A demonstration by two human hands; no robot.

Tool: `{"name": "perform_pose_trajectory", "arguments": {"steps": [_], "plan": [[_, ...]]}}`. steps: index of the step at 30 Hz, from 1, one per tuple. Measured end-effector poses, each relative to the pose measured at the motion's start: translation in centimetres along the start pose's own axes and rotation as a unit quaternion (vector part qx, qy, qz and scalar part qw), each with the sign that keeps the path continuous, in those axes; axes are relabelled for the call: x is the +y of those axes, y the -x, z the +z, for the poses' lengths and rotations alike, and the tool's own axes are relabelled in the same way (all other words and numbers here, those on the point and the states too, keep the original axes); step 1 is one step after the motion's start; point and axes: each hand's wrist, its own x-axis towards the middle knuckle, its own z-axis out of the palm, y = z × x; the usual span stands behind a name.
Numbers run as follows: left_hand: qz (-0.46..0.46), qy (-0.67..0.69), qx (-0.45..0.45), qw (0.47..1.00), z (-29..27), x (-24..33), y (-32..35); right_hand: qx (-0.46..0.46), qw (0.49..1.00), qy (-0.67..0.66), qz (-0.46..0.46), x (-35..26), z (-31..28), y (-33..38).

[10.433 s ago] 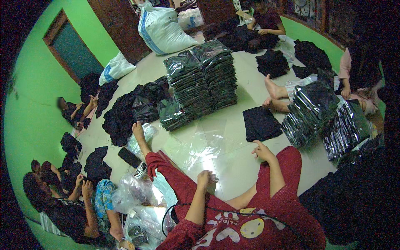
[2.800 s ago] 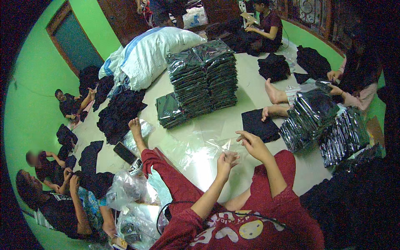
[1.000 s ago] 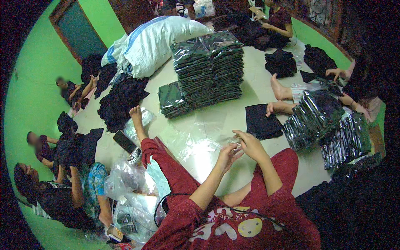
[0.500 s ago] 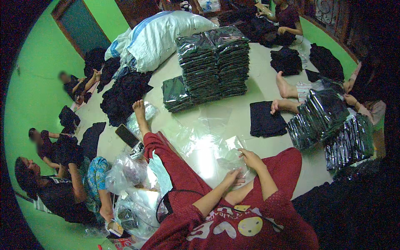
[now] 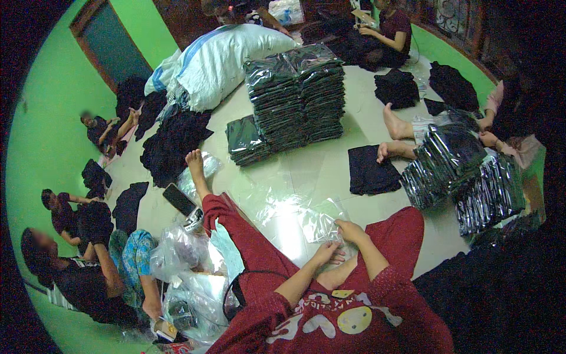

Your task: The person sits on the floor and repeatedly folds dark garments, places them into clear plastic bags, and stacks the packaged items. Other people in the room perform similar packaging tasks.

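Note:
I sit on the pale floor with my legs in red trousers stretched out. A clear plastic bag (image 5: 315, 221) lies on the floor between my knees. My left hand (image 5: 328, 252) rests on its near edge, fingers bent. My right hand (image 5: 351, 231) pinches the bag's near right corner. A folded black garment (image 5: 369, 170) lies flat on the floor just beyond, to the right.
Tall stacks of bagged black garments (image 5: 300, 97) stand ahead, more bagged stacks (image 5: 466, 177) at right. A phone (image 5: 178, 199) lies by my left foot. Loose clear bags (image 5: 188, 277) pile at my left. A big white sack (image 5: 221, 62) and several seated people ring the floor.
My hands have come down from chest height, where they were rubbing the bag's edge apart, to the floor close to my lap. The bag now lies flat.

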Motion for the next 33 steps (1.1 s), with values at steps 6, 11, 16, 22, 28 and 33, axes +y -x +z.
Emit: {"name": "perform_pose_trajectory", "arguments": {"steps": [6, 11, 16, 22, 28, 33], "plan": [[0.014, 0.000, 0.005, 1.000, 0.2, 0.1, 0.3, 0.000, 1.000, 0.001, 0.004, -0.1, 0.0, 0.1], [0.008, -0.008, 0.012, 1.000, 0.5, 0.6, 0.9, -0.010, 1.000, -0.004, 0.013, -0.2, -0.2, 0.0], [-0.002, -0.007, 0.006, 1.000, 0.6, 0.8, 0.9, -0.012, 1.000, -0.009, 0.008, -0.3, -0.2, -0.1], [0.000, -0.020, 0.010, 1.000, 0.5, 0.6, 0.8, -0.022, 1.000, -0.001, 0.015, -0.5, -0.5, 0.1], [0.000, -0.001, -0.001, 1.000, 0.4, 0.5, 0.7, -0.036, 0.999, 0.000, 0.030, -0.6, -0.5, -0.1], [0.013, -0.010, -0.001, 1.000, 0.5, 0.6, 0.8, -0.033, 0.999, 0.007, 0.029, -0.4, -0.4, -0.1]]}}
